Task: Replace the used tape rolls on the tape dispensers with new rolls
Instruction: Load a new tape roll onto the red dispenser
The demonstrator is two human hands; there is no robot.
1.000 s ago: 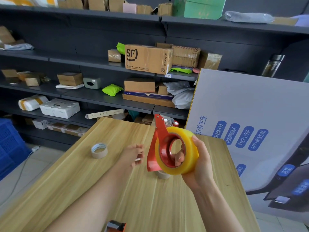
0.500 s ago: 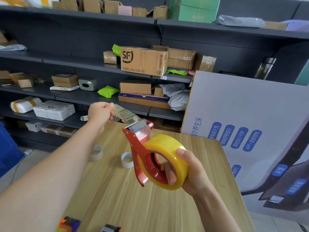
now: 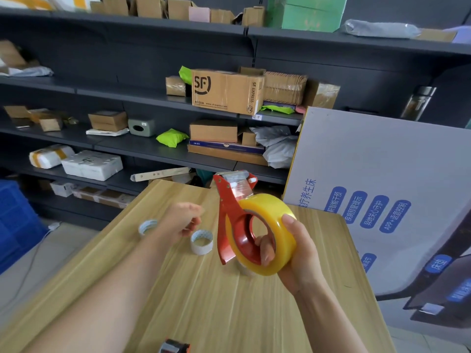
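Observation:
My right hand grips a red tape dispenser with a full yellow tape roll mounted on it, held above the wooden table. Clear tape lies over the dispenser's cutter end at the top. My left hand hovers left of the dispenser with its fingers loosely curled; I see nothing in it. Two nearly used-up rolls rest on the table: one left of my left hand, another just below it. Something sits partly hidden under the held roll.
Another dispenser pokes in at the table's near edge. A large printed board leans at the table's right side. Dark shelves with boxes and parcels stand behind. A blue crate sits on the floor at left.
My left hand pulled a strip of tape out up and to the left, then let it go and dropped back beside the dispenser. The dispenser has swung upright again.

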